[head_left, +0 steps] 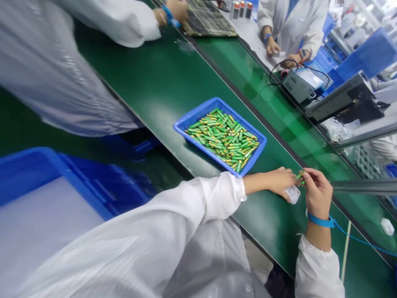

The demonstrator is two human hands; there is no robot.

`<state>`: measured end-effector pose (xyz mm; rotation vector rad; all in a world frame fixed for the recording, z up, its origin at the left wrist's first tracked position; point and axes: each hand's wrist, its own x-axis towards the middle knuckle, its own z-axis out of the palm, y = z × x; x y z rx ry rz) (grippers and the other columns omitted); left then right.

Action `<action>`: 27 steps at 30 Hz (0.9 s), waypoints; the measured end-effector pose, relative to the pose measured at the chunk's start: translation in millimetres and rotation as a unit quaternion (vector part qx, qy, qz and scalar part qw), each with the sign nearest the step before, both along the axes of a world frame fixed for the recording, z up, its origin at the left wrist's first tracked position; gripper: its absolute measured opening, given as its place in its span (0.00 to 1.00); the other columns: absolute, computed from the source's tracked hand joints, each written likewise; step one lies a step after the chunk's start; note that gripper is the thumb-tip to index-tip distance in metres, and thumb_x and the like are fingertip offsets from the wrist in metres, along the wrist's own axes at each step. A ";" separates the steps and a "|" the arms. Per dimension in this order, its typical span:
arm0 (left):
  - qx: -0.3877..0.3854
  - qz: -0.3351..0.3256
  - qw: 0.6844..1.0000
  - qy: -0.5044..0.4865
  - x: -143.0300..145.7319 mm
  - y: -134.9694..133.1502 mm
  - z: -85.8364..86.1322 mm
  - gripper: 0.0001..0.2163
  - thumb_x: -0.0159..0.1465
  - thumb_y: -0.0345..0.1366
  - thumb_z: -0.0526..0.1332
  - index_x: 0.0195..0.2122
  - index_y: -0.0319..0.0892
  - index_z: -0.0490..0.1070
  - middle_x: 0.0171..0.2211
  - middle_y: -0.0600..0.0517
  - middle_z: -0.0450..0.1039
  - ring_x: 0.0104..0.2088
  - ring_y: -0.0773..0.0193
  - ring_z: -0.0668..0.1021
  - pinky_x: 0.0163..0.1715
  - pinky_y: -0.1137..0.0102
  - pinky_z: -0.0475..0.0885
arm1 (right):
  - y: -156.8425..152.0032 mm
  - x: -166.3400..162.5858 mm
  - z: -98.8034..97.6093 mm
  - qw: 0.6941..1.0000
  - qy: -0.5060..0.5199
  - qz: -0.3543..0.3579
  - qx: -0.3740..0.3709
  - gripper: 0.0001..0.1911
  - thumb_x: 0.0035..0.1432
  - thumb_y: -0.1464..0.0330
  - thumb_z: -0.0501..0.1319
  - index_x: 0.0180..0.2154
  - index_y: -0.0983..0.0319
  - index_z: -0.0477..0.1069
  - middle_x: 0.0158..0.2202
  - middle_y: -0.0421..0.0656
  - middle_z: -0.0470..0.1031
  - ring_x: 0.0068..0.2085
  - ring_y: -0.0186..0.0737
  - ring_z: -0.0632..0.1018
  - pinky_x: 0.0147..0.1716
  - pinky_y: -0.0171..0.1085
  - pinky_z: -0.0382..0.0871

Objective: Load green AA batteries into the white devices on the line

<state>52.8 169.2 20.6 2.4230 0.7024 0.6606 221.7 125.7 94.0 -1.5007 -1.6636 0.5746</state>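
Observation:
My left hand (281,182) reaches across the green work surface, its fingers round a small white plastic piece (293,194) with dark marks or openings. Close against it, my right hand (319,193) pinches a few small green batteries (300,175) between thumb and fingers, just above the white piece. A blue wrist strap (321,220) with a cord circles my right wrist. Beside my left forearm stands a blue tray (182,131) heaped with green and gold batteries (223,136). My left fingertips are partly hidden behind the batteries and the right hand.
A conveyor belt (266,95) runs along the far side. Across it, a co-worker's hands (273,46) handle something small near a grey device (299,86). Another person's hand (176,9) rests at a dark grid tray (207,18). Blue bins (83,182) stand at lower left.

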 end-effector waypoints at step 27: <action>-0.068 0.003 0.996 0.056 -8.1 -7.3 -2.6 0.33 0.63 0.54 0.80 0.63 0.46 0.73 0.57 0.46 0.81 0.58 0.45 0.77 0.58 0.56 0.69 | -81.3 41.5 -52.1 0.976 -0.216 0.000 -0.022 0.19 0.81 0.64 0.55 0.60 0.58 0.82 0.49 0.51 0.82 0.47 0.51 0.83 0.48 0.47 0.80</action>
